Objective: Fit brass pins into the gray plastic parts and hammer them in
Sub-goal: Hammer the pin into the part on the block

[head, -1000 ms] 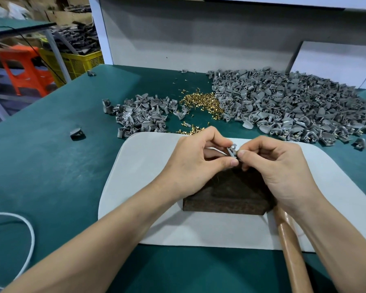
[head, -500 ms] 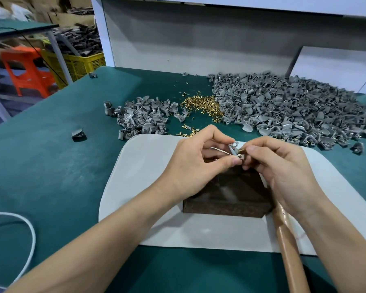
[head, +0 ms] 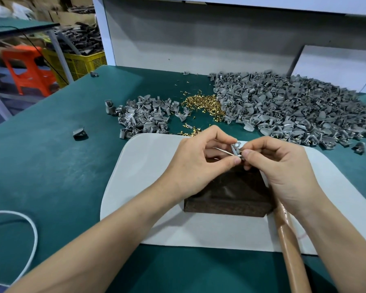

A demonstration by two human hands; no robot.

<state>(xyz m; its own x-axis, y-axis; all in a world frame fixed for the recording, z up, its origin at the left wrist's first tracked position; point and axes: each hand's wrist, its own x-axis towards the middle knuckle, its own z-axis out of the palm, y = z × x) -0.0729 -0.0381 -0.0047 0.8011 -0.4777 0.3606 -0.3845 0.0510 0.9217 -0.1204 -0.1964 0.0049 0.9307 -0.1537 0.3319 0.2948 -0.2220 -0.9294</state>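
Even, bright overhead light fell across the counter (head: 40, 170), casting soft shadows beneath the forearms. Wide-angle distortion bent the edges; the background at upper left was slightly soft, without glare.

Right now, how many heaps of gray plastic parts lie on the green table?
2: a small heap left of the brass pins, a big heap right of them, plus loose strays.

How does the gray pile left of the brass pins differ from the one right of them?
The left pile is small; the right pile is far bigger and wider. The right pile reaches the table's back edge; the left pile stops short of it. Both hold the same gray parts.
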